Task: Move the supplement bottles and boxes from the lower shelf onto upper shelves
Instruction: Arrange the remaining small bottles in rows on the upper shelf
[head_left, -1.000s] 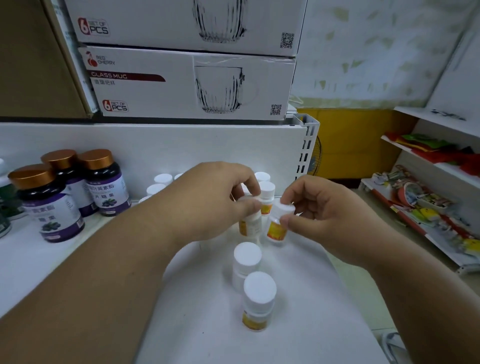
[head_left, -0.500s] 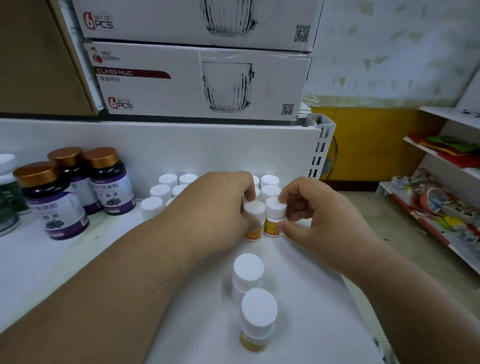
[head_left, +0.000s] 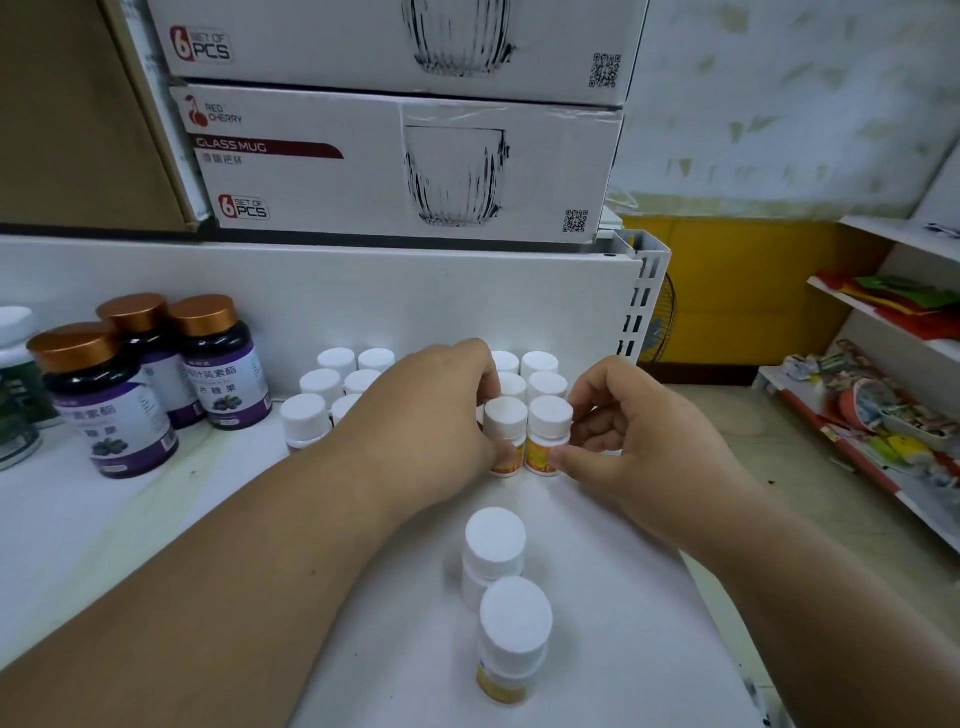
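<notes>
1. The left hand (head_left: 431, 415) curls its fingers round a small white-capped bottle (head_left: 505, 434) with an orange label, which stands upright on the white shelf (head_left: 156, 519)
2. The right hand (head_left: 631, 447) pinches a second white-capped bottle (head_left: 548, 434) between thumb and fingers; it stands upright, touching the first one on its right side
3. Directly behind this pair more white-capped bottles stand in two rows (head_left: 540, 371) running back to the shelf's rear panel
4. To the left of the left hand is another cluster of white-capped bottles (head_left: 332, 384), partly hidden by the wrist
5. In front of the hands, nearer the camera, two more white-capped bottles (head_left: 496, 545) stand one behind the other
6. Far left on the shelf are three dark bottles with copper caps (head_left: 202, 358) and purple labels
7. Above the rear panel lie stacked glass mug boxes (head_left: 405, 161)
8. To the right, well apart, another shelving unit (head_left: 883, 415) holds colourful packets
</notes>
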